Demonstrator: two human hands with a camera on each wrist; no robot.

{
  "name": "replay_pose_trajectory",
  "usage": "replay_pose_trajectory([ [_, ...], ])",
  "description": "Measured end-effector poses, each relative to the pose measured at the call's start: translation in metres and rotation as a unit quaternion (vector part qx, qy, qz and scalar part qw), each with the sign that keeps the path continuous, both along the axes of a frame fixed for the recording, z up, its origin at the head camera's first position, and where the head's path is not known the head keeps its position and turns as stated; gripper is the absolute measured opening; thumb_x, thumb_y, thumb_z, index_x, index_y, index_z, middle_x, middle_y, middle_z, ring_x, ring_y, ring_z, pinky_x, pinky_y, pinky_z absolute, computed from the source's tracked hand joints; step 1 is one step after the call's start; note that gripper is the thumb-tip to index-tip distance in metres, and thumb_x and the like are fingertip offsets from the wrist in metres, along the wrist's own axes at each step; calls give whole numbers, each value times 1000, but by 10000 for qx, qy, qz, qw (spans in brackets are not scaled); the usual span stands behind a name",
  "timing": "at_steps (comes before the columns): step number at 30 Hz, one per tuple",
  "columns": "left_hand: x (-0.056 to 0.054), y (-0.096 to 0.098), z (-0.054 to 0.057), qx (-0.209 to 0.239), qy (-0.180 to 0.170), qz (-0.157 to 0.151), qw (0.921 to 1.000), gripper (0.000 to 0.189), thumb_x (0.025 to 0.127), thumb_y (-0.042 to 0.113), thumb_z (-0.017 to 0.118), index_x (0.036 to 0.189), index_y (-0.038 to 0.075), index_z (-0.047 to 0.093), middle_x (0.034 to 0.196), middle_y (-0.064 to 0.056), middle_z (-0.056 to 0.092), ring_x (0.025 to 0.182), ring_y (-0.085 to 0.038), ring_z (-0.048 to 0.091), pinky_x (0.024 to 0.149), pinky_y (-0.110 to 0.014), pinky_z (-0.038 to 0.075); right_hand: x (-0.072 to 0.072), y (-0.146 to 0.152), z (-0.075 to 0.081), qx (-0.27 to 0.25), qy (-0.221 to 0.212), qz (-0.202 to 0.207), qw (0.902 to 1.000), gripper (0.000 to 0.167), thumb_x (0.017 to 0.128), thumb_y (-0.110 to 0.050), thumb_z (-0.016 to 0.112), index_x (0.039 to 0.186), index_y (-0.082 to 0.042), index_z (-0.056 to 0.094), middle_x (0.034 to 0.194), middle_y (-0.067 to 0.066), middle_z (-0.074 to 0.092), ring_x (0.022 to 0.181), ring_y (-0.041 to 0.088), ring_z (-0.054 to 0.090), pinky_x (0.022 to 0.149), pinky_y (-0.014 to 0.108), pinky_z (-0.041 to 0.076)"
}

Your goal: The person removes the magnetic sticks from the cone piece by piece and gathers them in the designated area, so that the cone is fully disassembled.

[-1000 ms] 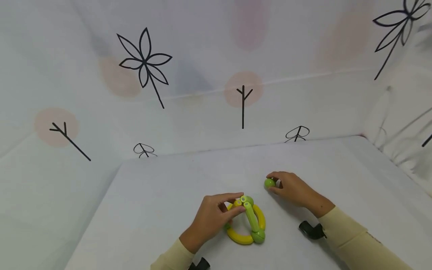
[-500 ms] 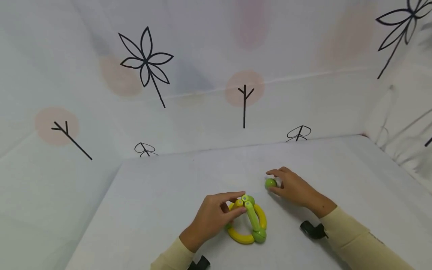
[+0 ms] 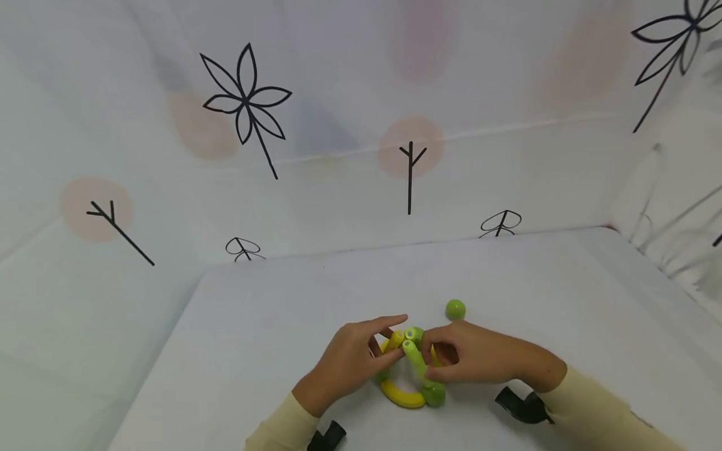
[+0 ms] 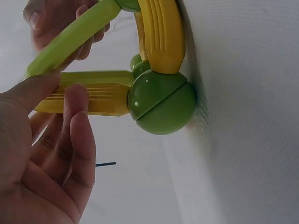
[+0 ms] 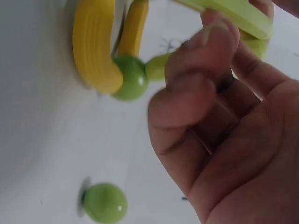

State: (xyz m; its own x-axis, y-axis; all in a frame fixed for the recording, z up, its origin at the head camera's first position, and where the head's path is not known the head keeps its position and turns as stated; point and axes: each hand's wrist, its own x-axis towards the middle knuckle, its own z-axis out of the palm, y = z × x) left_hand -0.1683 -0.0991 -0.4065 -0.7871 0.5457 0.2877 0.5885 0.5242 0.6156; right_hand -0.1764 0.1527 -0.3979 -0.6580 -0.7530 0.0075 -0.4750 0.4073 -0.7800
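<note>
A pale wall (image 3: 338,188) printed with black line flowers filled the top of the head view, and below it a white worktop (image 3: 254,344) spread across the middle and bottom. Cream sleeves (image 3: 609,407) came in from the bottom centre and lower right. The right hand (image 3: 485,354), right of bottom centre, had bent fingers with the thumb apart from them; whether it touched the yellow and green frame (image 3: 416,361) beside it could not be told. The left hand (image 3: 348,356), on the frame's other side, pinched a yellow rod (image 4: 108,99) of it between thumb and fingers. The frame stood on the worktop at lower centre. A black wrist device (image 3: 521,407) sat by the right sleeve, and a loose green ball (image 3: 455,309) lay just above the right hand
</note>
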Motion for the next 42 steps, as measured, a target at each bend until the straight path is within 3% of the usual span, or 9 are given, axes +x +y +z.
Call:
replay_pose_trajectory([
  [6,0,-3,0,-87,-12,105,9999,51,88,20,78,137,23,62,105,-2,75,60,6,52,54,-13,46,11,-18,-3,358,277,-546,9975,20,89,-38,75,92,-23,62,61,-15,49,54,-4,43,50,18,39],
  [14,-2,-4,1,-164,272,92,9995,51,88,23,78,136,24,63,104,0,75,62,6,54,56,-11,46,13,-23,-5,766,247,-610,9949,23,90,-38,73,82,-24,57,60,-16,51,54,-3,44,50,18,39],
  [19,-7,-10,4,-279,558,330,9975,50,86,26,80,133,24,65,102,0,75,63,4,57,55,-11,45,9,-16,-2,957,686,-797,9898,21,88,-34,76,83,-23,59,66,-17,57,57,-2,49,53,20,45],
  [25,-13,-18,6,-577,758,700,9930,51,86,28,80,134,23,64,100,5,74,68,1,59,58,-13,46,2,-7,2,1042,1192,-1249,9795,19,87,-27,78,99,-21,63,74,-17,61,63,-2,52,56,20,47],
  [30,-16,-26,11,-709,589,877,9919,52,86,25,80,134,21,64,98,7,73,74,-1,61,62,-15,49,-4,1,4,1108,1239,-1405,9760,20,86,-21,78,98,-22,61,77,-17,63,64,-2,54,57,20,47],
  [37,-21,-38,17,-569,0,884,9945,46,87,15,78,131,17,66,98,2,73,78,-5,63,68,-17,53,-7,10,6,1412,999,-1365,9754,23,84,-18,79,90,-22,57,74,-13,59,62,2,48,56,20,44],
  [42,-23,-43,20,-946,-168,862,9916,41,87,10,77,127,16,68,101,1,71,82,-8,62,75,-22,54,-8,13,3,1704,725,-1368,9731,21,84,-19,80,89,-23,59,70,-12,58,61,4,48,56,22,43],
])
